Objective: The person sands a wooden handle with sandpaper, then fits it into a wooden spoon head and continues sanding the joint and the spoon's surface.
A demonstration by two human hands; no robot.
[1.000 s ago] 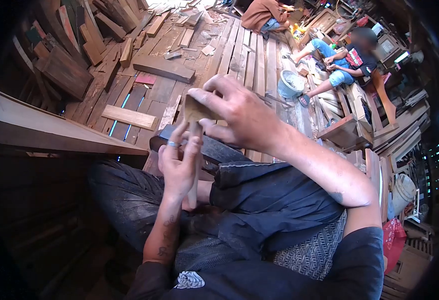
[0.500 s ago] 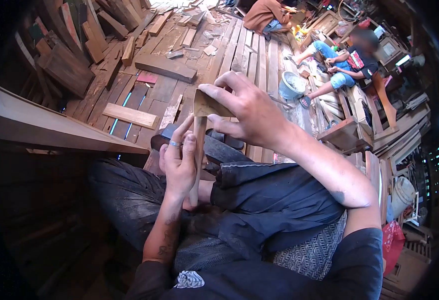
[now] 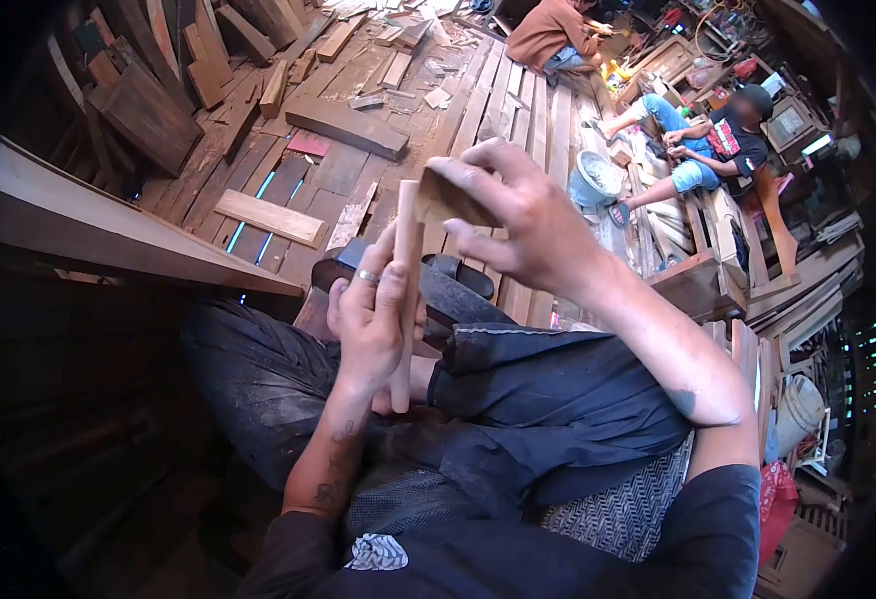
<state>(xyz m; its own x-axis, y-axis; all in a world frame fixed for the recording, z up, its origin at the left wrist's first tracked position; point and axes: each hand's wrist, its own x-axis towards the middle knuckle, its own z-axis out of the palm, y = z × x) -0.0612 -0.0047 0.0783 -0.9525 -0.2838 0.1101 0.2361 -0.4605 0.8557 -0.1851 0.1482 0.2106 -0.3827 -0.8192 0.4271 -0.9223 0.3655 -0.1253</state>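
My left hand (image 3: 370, 317), with a ring on one finger, is wrapped round a slim pale wooden stick (image 3: 409, 245). The stick stands nearly upright over my lap, its top end bare and its lower end down near my ankle. In my right hand (image 3: 538, 215) a bent piece of brown sandpaper (image 3: 450, 203) is pinched between thumb and fingers. The sandpaper's left edge is right beside the upper part of the stick. Pale dust coats the right fingertips.
A thick board (image 3: 68, 215) slants along my left side. Offcuts and a loose plank (image 3: 270, 218) lie on the slatted floor ahead. A white bucket (image 3: 595, 180) stands at the right, near a seated person (image 3: 722, 140). Another person (image 3: 548, 38) crouches farther back.
The sandpaper has come off the stick's top end to its right side, uncovering the tip. The stick has shifted slightly right and its lower end shows more. The view has turned a little.
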